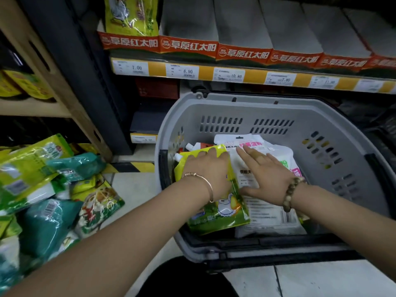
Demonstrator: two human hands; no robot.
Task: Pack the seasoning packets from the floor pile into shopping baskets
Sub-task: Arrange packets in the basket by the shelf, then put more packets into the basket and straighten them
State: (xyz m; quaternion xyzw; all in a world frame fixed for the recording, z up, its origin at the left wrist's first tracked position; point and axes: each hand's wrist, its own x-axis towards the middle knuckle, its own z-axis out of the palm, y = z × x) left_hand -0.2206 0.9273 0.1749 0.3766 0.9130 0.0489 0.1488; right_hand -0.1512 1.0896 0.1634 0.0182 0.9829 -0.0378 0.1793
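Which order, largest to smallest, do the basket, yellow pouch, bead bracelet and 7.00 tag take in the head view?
1. basket
2. yellow pouch
3. bead bracelet and 7.00 tag: they look alike, and the tag is farther from the camera, so I do not rank them.

Beyond the fingers [248,154], a dim store shelf carries a yellow price strip [154,68] under orange-red display boxes [242,52]. Left of them stands a pale wooden rack [32,108]. Below lie pale floor tiles [132,189], edged by black-yellow hazard tape [132,167].
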